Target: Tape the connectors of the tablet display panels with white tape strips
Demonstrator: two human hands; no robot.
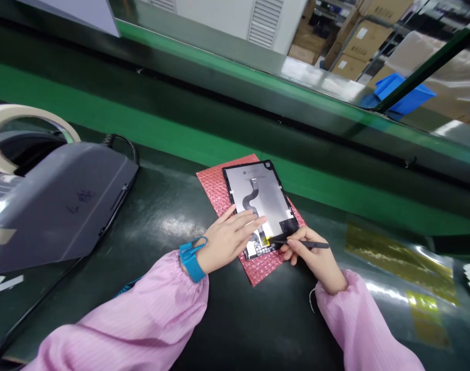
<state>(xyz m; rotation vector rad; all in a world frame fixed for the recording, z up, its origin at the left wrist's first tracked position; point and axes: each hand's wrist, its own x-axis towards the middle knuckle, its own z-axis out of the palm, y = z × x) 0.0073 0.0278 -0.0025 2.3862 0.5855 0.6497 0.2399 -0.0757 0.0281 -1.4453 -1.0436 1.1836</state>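
A tablet panel point(264, 198) lies back side up on a pink bubble-wrap sheet point(215, 188), with a dark flex cable curving down its grey middle. My left hand point(229, 234) lies flat on the panel's near left part, fingers stretched out, a blue wrist strap point(191, 259) on the wrist. My right hand point(314, 257) is closed on a thin dark tool point(308, 244) whose tip touches the panel's near edge beside a small yellow patch point(266, 240). Both arms wear pink sleeves.
A grey machine point(57, 201) with a tape roll point(11, 116) stands at the left, its cable trailing along the dark mat. Yellow film sheets point(397, 255) lie to the right. A green conveyor rail point(258, 149) runs behind; cardboard boxes point(364, 38) beyond.
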